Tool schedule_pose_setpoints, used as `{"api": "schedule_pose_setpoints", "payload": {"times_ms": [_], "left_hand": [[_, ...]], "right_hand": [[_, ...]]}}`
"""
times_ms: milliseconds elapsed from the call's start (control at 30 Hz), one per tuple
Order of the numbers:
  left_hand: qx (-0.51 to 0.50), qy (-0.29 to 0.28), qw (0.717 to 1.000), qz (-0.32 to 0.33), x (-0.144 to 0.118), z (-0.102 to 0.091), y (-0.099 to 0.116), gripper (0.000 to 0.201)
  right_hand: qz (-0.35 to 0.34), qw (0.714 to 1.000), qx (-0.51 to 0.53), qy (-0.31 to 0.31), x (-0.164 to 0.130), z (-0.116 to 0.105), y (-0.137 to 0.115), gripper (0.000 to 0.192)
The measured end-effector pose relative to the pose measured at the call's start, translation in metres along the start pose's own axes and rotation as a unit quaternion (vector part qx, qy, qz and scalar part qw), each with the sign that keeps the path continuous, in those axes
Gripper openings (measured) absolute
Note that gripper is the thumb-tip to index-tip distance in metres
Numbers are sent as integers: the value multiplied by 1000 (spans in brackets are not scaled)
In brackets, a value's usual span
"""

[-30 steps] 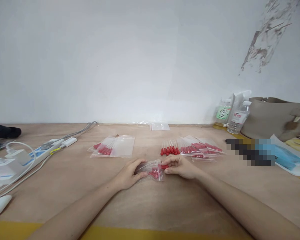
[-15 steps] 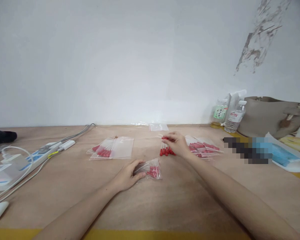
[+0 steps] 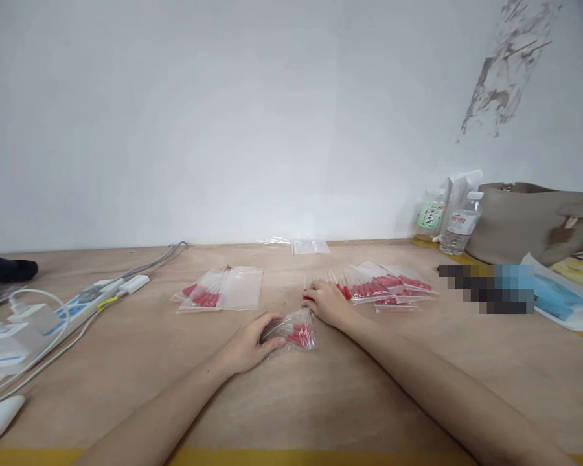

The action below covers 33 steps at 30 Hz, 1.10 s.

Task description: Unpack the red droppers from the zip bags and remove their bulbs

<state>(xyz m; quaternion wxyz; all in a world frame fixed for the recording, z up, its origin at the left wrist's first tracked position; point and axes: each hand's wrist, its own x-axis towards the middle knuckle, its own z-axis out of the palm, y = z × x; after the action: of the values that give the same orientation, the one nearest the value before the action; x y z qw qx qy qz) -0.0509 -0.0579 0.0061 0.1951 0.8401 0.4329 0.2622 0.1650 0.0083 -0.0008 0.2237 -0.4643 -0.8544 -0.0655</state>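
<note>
My left hand [image 3: 252, 343] rests on the table, its thumb and fingers closed round a clear plastic bag [image 3: 312, 323]. Inside that bag lie several thin, pale sticks with red ends [image 3: 298, 334]. My right hand [image 3: 328, 303] is just beyond and to the right of the bag, low over the table with its fingers curled. Red ends of loose sticks [image 3: 310, 298] show at its fingertips, and more loose sticks [image 3: 344, 291] show beyond its knuckles. The hand hides part of this row, and how many sticks the fingers grip is hidden.
Filled bags [image 3: 388, 285] overlap on the right; more bags [image 3: 206, 291] lie on the left beside a flat bag [image 3: 241, 288]. Another bag [image 3: 311, 247] is by the wall. A power strip [image 3: 85, 307] with cables stands left; bottles [image 3: 461, 223] and a grey handbag [image 3: 525, 223] stand right.
My right hand has come down and toward me, slightly left, from above the loose sticks to the table beside the bag. My left hand still holds the bag in the same place.
</note>
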Motion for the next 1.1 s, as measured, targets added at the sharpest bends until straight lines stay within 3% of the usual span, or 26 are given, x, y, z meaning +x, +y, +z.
{"api": "schedule_pose_setpoints", "payload": {"times_ms": [100,233,433,667,900,1100], "left_hand": [[-4,-1,1000,-2,-1,0,0,34],[-2,-3,1000,-1,-1,1,-4,38],[21,24,998,45,0,3,-1,35],[55,52,996,44,2,8,4,20],[32,41,998,33,5,13,8,18],[8,-29,998,49,2,4,8,37]], "right_hand": [[9,997,30,68,-3,-8,3,16],[15,978,154,141,-20,-25,6,16],[-22,965,259,40,-53,-35,-13,9],[-62,955,290,-29,-51,-29,-21,26],[-43,959,280,-15,-52,-27,-25,26],[-5,965,263,-20,-52,-34,-20,18]]}}
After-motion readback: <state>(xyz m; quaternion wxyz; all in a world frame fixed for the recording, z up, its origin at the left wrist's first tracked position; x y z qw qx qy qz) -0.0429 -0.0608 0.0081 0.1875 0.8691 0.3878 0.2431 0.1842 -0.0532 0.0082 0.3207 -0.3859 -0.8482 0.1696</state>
